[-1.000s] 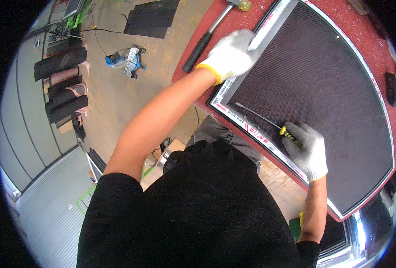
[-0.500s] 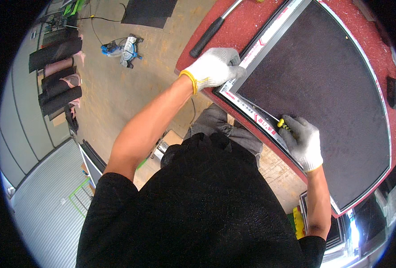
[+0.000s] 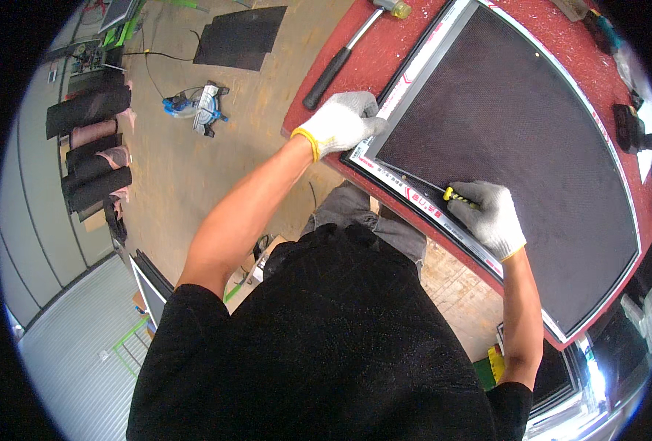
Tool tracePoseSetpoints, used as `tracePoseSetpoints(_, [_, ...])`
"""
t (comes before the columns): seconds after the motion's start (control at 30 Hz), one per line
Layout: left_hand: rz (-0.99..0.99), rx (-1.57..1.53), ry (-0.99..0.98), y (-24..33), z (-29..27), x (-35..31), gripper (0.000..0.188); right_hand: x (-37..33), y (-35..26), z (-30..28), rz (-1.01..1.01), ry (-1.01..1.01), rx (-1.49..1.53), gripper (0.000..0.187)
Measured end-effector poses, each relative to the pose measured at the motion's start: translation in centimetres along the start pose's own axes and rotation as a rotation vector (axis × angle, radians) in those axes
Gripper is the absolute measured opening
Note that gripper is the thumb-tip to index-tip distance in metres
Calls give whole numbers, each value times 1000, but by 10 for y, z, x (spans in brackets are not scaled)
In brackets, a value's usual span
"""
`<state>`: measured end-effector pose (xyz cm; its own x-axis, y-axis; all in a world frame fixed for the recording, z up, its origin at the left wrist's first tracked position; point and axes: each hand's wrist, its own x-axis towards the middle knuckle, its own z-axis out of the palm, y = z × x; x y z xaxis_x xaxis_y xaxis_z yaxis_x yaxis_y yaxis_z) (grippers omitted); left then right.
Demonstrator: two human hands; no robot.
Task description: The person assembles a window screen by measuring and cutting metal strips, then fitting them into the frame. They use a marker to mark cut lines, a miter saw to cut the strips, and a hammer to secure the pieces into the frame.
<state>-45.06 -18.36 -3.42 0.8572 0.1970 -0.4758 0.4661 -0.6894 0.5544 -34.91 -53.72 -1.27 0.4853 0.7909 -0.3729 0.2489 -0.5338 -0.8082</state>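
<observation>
A large framed screen panel lies on a red-topped bench, with a dark mesh (image 3: 509, 103) inside a white frame (image 3: 423, 62) that carries printed film. My left hand (image 3: 346, 125), in a white and grey knitted glove, is closed on the frame's edge beside its near left corner. In the same kind of glove, my right hand (image 3: 491, 217) grips a screwdriver with a yellow and black handle (image 3: 452, 195). Its thin shaft points left toward that corner, lying low along the inner side of the near frame strip. The right fingers partly cover the handle.
On the red bench top (image 3: 370, 62), a hammer (image 3: 329, 77) with a black grip lies left of the panel. Dark tools (image 3: 627, 126) sit at the right edge. A blue saw (image 3: 207, 109) and black sheets (image 3: 241, 38) are on the floor; dark rolls (image 3: 91, 110) lean by the wall.
The view has shifted slightly, showing more of the hammer's head. My right hand and the screwdriver keep their place by the near frame strip; my left hand stays at the corner.
</observation>
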Motion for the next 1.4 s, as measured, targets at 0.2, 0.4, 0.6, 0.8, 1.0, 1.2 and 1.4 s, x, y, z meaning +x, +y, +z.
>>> tracePoseSetpoints(0.2, [46, -15, 109, 5, -1, -8, 37, -29, -7, -31, 26, 31, -50, 34])
tracePoseSetpoints(0.4, [69, 455, 560, -60, -41, 28, 43, -113, -10, -19, 299, 362, -44, 39])
tracePoseSetpoints(0.6, [123, 365, 384, -96, -48, 65, 41, -169, -37, 90, 506, 693, 354, 36])
tracePoseSetpoints(0.8, [146, 96, 475, -44, -29, 36, 44, -225, -19, 161, 652, 1006, 714, 35])
tracePoseSetpoints(1.0, [70, -879, 258, 73, 97, -58, 25, -282, 82, 135, 644, 1395, 351, 36])
tracePoseSetpoints(1.2, [36, -1238, 144, 242, 234, -151, 24, -317, 152, 36, 326, 1319, -168, 46])
tracePoseSetpoints(1.4, [370, -559, 64, 361, 334, -213, 22, -411, 143, 0, 106, 1017, 333, 44])
